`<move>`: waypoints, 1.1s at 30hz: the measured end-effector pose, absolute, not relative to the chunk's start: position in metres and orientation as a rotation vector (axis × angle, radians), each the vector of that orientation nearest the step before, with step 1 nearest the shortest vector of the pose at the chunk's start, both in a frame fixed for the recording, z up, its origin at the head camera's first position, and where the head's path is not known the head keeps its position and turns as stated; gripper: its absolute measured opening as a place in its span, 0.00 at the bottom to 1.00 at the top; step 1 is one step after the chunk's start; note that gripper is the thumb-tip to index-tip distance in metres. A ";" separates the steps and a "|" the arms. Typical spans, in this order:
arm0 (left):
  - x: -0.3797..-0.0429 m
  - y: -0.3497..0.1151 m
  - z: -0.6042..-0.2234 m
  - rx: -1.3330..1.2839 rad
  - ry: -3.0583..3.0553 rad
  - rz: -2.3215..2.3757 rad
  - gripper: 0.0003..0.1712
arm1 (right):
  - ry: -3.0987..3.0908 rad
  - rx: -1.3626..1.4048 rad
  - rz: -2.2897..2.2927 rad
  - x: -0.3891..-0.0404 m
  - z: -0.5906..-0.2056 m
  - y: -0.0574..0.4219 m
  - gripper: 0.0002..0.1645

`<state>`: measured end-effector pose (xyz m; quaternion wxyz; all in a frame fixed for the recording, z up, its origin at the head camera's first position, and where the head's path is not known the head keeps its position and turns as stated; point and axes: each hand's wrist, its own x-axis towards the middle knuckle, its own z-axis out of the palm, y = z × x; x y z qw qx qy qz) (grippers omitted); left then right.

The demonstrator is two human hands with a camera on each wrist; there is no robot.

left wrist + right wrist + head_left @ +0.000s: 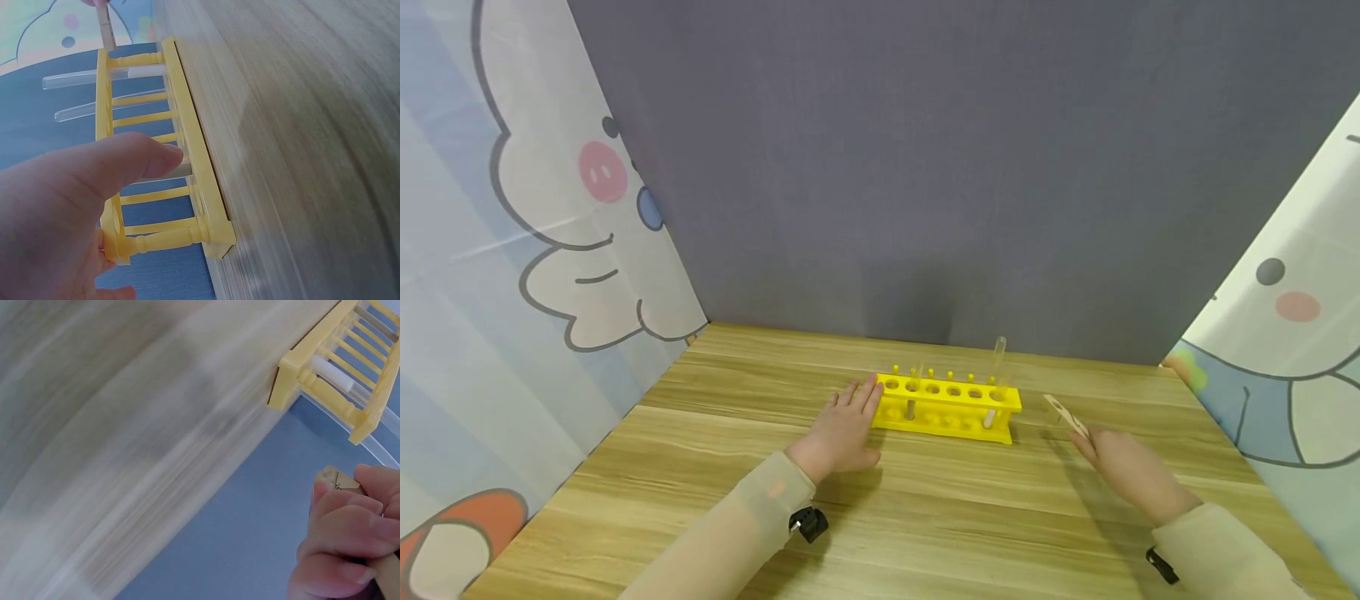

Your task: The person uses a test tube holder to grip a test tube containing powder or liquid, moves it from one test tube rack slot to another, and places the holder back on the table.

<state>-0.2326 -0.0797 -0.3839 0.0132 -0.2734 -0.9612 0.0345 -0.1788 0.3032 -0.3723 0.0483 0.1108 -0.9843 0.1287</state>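
Observation:
A yellow test tube rack stands on the wooden table. My left hand rests against its left end, fingers straight, with the thumb pointing right in front of the rack. One test tube with greyish contents stands near that end. At the right end is a clear test tube with white contents at its bottom. Another clear tube shows beside it in the left wrist view. To the right of the rack, my right hand grips a wooden test tube clamp, its tip toward the rack.
Short yellow pegs line the back of the rack. A grey panel rises behind the table. Cartoon-printed cloths hang on both sides. Each wrist wears a dark strap.

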 end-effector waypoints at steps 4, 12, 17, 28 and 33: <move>-0.233 -0.080 -0.384 -0.850 -2.998 0.106 0.58 | -3.010 0.327 0.414 -0.178 -0.368 0.302 0.21; -0.232 -0.080 -0.384 -0.851 -2.991 0.134 0.58 | -2.987 0.316 0.415 -0.178 -0.355 0.302 0.21; -0.233 -0.079 -0.384 -0.844 -2.995 0.133 0.58 | -2.967 0.315 0.398 -0.177 -0.347 0.303 0.22; -0.232 -0.079 -0.383 -0.846 -2.992 0.139 0.58 | -2.966 0.310 0.369 -0.178 -0.340 0.302 0.20; -0.232 -0.079 -0.383 -0.843 -2.999 0.134 0.58 | -2.947 0.308 0.353 -0.178 -0.336 0.300 0.21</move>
